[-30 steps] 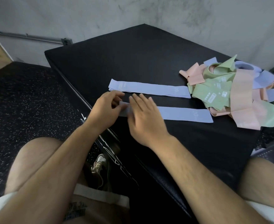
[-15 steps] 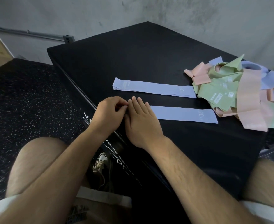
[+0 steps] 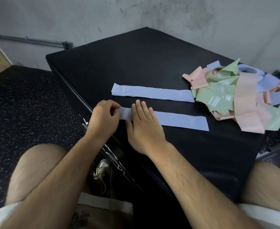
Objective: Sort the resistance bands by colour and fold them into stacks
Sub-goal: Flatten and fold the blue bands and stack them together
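Observation:
Two lavender resistance bands lie flat and parallel on the black padded box (image 3: 136,63). The near lavender band (image 3: 177,120) runs left to right; my left hand (image 3: 105,117) pinches its left end with curled fingers. My right hand (image 3: 144,123) lies flat on the band just right of that end, fingers straight. The far lavender band (image 3: 152,93) lies untouched behind. A tangled pile of pink, green and lavender bands (image 3: 238,98) sits at the box's right side.
The box's left edge drops to speckled black rubber flooring (image 3: 28,104). A grey concrete wall (image 3: 169,17) rises behind. My bare knees and a shoe (image 3: 101,169) are below the box's near edge.
The near band's left end, covered by my hands before, now shows between them. My left hand has shifted slightly left with the end pinched; my right hand stays flat on the band.

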